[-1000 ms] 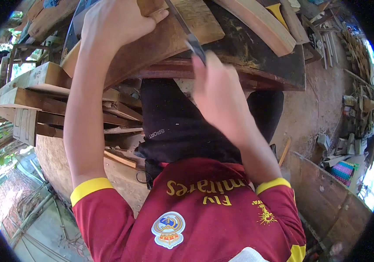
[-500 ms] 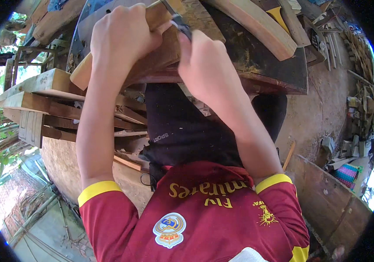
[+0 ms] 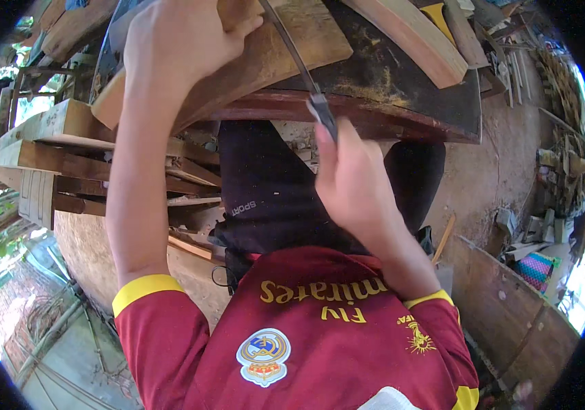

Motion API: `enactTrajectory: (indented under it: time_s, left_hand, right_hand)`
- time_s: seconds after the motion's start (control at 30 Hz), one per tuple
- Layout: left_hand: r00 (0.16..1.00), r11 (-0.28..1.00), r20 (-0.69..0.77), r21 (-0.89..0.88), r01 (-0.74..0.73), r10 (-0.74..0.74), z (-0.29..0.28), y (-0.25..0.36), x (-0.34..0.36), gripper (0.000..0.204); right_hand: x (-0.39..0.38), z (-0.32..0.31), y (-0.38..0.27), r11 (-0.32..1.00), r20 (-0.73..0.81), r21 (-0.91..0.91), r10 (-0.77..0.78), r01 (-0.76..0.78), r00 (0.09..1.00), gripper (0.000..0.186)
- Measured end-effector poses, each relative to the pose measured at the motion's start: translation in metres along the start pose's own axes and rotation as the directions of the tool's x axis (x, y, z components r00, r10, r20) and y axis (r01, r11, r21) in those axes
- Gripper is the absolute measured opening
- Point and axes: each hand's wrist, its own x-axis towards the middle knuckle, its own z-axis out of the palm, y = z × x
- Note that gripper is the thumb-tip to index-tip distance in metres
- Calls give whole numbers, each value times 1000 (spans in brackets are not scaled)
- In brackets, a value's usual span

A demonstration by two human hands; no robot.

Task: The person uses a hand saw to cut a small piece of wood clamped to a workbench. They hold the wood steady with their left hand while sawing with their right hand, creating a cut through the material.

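My left hand (image 3: 173,51) is closed over a brown piece of wood (image 3: 236,12) at the top of the view, its thumb side facing right. Most of that piece hides behind the hand. Beneath it, a broad curved wooden board (image 3: 292,51) lies across the dark tabletop. My right hand (image 3: 357,181) is wrapped around the dark handle of a long, narrow metal tool (image 3: 291,46). The tool slants up and left across the board, its far end cut off by the frame. Whether it is a file or a narrow saw I cannot tell.
A dark, worn tabletop (image 3: 402,102) with a reddish edge spans the top. A long wooden beam (image 3: 415,41) rests at its right, beside a yellow object (image 3: 436,17). Stacked timber (image 3: 67,126) stands at the left. My legs are under the table edge.
My right hand has pulled the tool down and to the right, toward my body, exposing much more of its blade. My left hand and its wood have shifted slightly up and left.
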Motion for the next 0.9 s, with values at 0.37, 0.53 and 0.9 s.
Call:
enactTrajectory:
  time_s: [0.37, 0.53, 0.9]
  left_hand:
    - [977, 995, -189, 5, -100, 99, 14, -4, -5, 45]
    - [999, 999, -4, -3, -39, 39, -7, 1, -1, 41]
    - [998, 997, -18, 57, -54, 55, -2, 3, -4, 35]
  right_hand:
    - [86, 7, -38, 997, -94, -27, -71, 69, 993, 30]
    - [11, -5, -5, 995, -1, 93, 26, -26, 1000, 22]
    - [36, -3, -18, 997, 28, 82, 8, -10, 1000, 30]
